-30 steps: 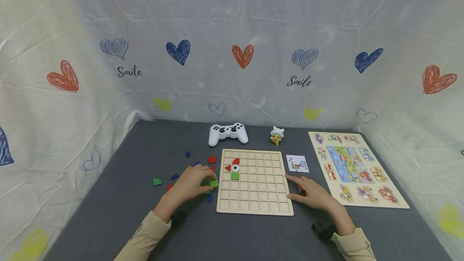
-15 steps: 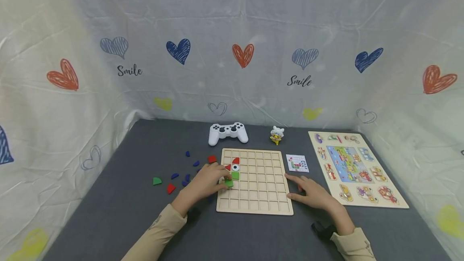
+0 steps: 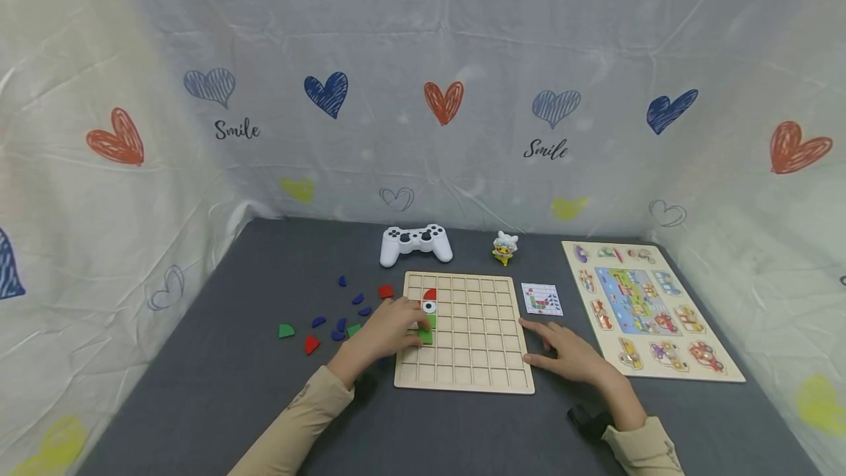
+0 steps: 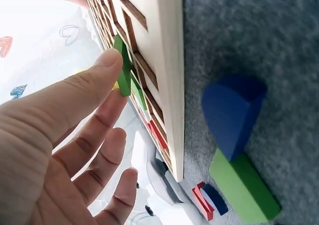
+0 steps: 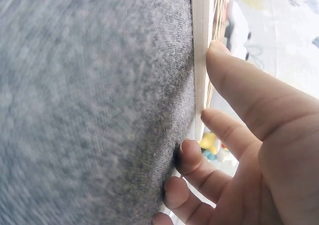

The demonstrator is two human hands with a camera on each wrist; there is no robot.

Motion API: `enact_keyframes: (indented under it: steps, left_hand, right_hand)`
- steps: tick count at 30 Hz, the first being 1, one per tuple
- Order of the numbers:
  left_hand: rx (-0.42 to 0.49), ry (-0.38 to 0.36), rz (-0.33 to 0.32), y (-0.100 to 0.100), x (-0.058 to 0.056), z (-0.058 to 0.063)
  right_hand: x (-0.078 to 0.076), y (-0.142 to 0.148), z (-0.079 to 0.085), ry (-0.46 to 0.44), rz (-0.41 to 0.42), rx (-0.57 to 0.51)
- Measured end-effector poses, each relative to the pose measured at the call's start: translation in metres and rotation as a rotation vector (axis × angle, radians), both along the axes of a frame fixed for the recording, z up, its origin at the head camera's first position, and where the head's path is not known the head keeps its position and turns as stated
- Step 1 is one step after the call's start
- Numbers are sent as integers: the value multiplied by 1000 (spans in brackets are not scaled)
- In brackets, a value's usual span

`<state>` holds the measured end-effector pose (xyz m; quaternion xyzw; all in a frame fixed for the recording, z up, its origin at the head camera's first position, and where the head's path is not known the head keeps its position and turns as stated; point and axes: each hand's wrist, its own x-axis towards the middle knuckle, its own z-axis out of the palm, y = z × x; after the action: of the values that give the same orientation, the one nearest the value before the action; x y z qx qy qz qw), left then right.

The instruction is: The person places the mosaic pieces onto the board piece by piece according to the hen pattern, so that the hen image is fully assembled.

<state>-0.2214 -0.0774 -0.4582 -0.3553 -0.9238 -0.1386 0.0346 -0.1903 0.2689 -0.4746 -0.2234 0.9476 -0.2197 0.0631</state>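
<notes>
Nr the left edge of the grid board (image 3: pixel 485 372), L hand (image 3: pixel 386 327) pinches a green tile (image 4: pixel 124 70) btw thumb & finger, just nearside of a set green sq (image 3: pixel 432 321). R hand (image 3: pixel 567 352), fingers apart, touches the right edge. Prob. placing step; next move seems to need squaring tile w/ grid, then release.

You have two hands in view, one left hand (image 3: pixel 391 329) and one right hand (image 3: pixel 562 351). You have one grid board (image 3: pixel 479 329), one picture puzzle board (image 3: pixel 646 344), one pattern card (image 3: pixel 543 299), one controller (image 3: pixel 416 244) and one figurine (image 3: pixel 505 247). Loose on the table, you can count at least six blue pieces (image 3: pixel 358 299), two red pieces (image 3: pixel 312 344) and two green pieces (image 3: pixel 286 330). Uncovered on the grid board, you see one red quarter piece (image 3: pixel 430 294), one eye piece (image 3: pixel 429 307) and one green square (image 3: pixel 432 321); your left hand holds one more, the pinched green piece (image 4: pixel 122 68).
</notes>
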Motion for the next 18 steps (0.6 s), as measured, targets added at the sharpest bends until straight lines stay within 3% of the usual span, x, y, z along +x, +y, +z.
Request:
enact_keyframes:
  steps: [5,15,18]
  left_hand:
    - [-4,0,-20,3,-2,-3]
    - [-32,-95,13,6,-4,-5]
    - [-31,-93,23,4,-2,-5]
  right_hand:
    - [0,0,-1,0,3,-2]
    - [-1,0,-1,-1,-9,4]
    - [-1,0,-1,1,-5,2]
